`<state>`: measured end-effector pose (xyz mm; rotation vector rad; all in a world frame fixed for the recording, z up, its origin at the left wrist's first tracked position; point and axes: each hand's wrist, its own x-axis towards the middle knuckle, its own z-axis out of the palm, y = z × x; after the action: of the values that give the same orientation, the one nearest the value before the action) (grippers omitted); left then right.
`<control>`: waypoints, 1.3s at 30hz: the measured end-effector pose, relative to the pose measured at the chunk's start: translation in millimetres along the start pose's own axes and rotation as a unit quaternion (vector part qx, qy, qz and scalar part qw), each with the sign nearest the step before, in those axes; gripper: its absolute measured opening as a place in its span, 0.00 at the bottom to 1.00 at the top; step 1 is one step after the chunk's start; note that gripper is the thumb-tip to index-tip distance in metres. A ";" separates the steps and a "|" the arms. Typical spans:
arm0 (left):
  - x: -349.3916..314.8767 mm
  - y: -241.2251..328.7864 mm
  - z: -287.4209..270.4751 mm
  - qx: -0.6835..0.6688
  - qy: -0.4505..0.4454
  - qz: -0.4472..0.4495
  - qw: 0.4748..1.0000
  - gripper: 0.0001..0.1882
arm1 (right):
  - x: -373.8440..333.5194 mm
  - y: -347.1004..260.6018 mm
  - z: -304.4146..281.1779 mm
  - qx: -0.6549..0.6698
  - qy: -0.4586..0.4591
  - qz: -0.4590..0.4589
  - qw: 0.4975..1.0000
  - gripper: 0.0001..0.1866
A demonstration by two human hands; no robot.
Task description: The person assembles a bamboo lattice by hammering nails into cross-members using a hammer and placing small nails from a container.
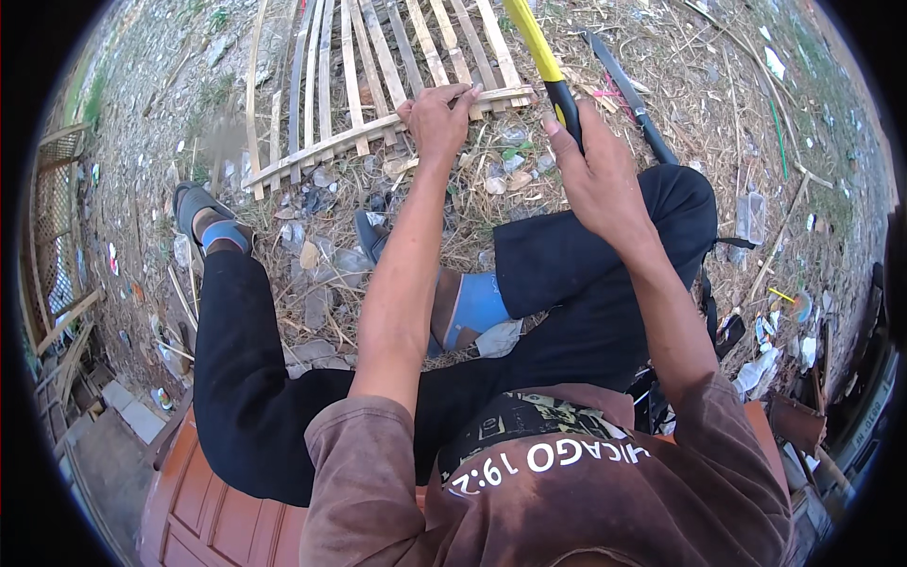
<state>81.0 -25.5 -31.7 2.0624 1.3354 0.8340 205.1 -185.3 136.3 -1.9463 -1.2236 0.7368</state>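
My right hand [602, 175] is wrapped round the black grip of a yellow-shafted tool [535, 42]. The tool points up and away, and its far end lies outside the picture, so its kind does not show. My left hand [439, 123] is closed on a thin wooden crosspiece [331, 144] near its right end, with thumb and forefinger drawn together. Whether a small thing sits in that pinch I cannot make out. The crosspiece lies across several narrow wooden slats [373, 57], which spread away from me over the ground.
A long knife [619, 80] with a dark handle lies right of the tool, beside a bit of pink string [607, 94]. Dry stalks, stones and plastic scraps litter the ground. I sit on a reddish-brown panelled board [231, 524]. A lattice panel [59, 227] stands far left.
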 end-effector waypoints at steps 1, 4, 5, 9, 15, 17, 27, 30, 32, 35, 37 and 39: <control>0.2 0.8 2.1 -0.003 0.000 0.002 1.000 0.20 | -3.9 8.8 4.1 0.000 0.009 0.013 1.000 0.10; 3.2 7.0 10.7 -0.013 -0.011 0.001 1.000 0.20 | -17.0 50.5 21.0 -0.093 -0.037 -0.011 0.995 0.11; 4.9 8.8 12.9 -0.011 -0.009 0.011 1.000 0.20 | -16.3 52.6 17.6 -0.055 -0.027 -0.008 0.998 0.12; -1.6 -6.1 5.2 0.007 0.012 0.014 1.000 0.21 | -5.8 -3.3 -4.3 -0.011 -0.008 0.008 1.000 0.12; -1.0 8.4 3.6 0.016 -0.022 -0.006 1.000 0.17 | -16.4 46.4 24.8 -0.052 -0.032 0.016 0.998 0.12; 3.0 9.4 2.8 0.007 -0.031 0.024 0.999 0.17 | -12.3 57.8 24.5 -0.064 -0.038 0.012 0.997 0.12; 10.5 -24.4 -42.3 0.160 -0.054 0.195 0.966 0.22 | -19.8 49.5 2.9 -0.015 -0.025 0.054 0.998 0.14; 17.6 -42.5 -56.7 0.230 -0.061 0.240 0.941 0.18 | -24.8 59.2 10.6 -0.017 -0.058 0.057 0.997 0.14; 20.7 -46.9 -60.7 0.246 -0.059 0.165 0.953 0.18 | -27.3 62.6 15.9 -0.041 -0.065 0.051 0.996 0.13; 16.4 -49.3 -53.5 0.284 -0.069 0.159 0.943 0.20 | -27.8 61.4 20.6 -0.028 -0.077 0.073 0.994 0.13; 15.9 -50.0 -52.2 0.313 -0.082 0.162 0.932 0.21 | -24.6 59.0 21.4 -0.035 -0.083 0.073 0.993 0.13; 16.6 -51.9 -50.3 0.314 -0.075 0.163 0.932 0.21 | -18.3 48.9 12.5 -0.041 -0.065 0.052 0.996 0.14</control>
<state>18.3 14.1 -32.4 2.8378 1.3039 0.3743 213.4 -213.3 91.3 -2.0698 -1.2527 0.8910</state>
